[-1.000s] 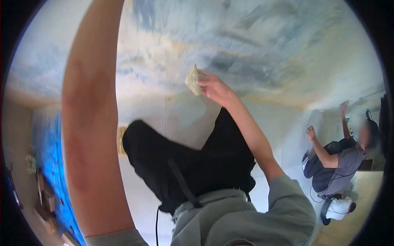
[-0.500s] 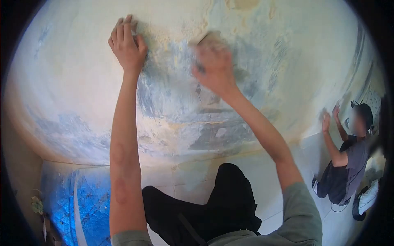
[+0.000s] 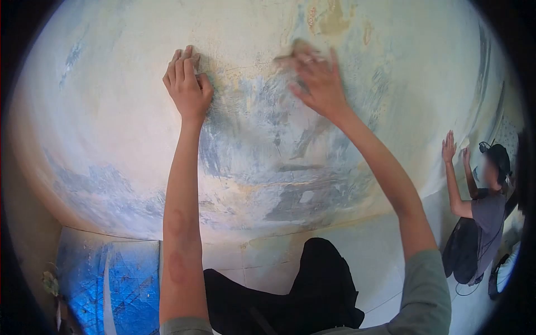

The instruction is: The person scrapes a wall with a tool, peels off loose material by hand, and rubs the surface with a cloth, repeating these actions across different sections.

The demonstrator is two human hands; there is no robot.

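We see the small thin piece [image 3: 290, 56] just past 12 o'clock, at the fingertips of the right hand [image 3: 322, 81]. It is blurry, so we can't tell if the fingers pinch it or just press it. The little finger sticks out, away from the others. Since the last look, this hand has gone up and to the right, so the work is now nearer the tan patch [image 3: 333, 22] at 1 o'clock. The left hand [image 3: 187, 84], between 10 and 11, has hardly moved on the wall [image 3: 240, 33]. Its fingers sit close together, a bit bent; we can't tell if anything is under them.

The wall looks rough and streaky, cream with blue-gray smears. Soft black pants [image 3: 285, 296] bend at 6 o'clock. A crinkly, shiny blue sheet [image 3: 137, 279] lies near 8. Past 3, another person [image 3: 486, 212] has both hands raised by the wall.
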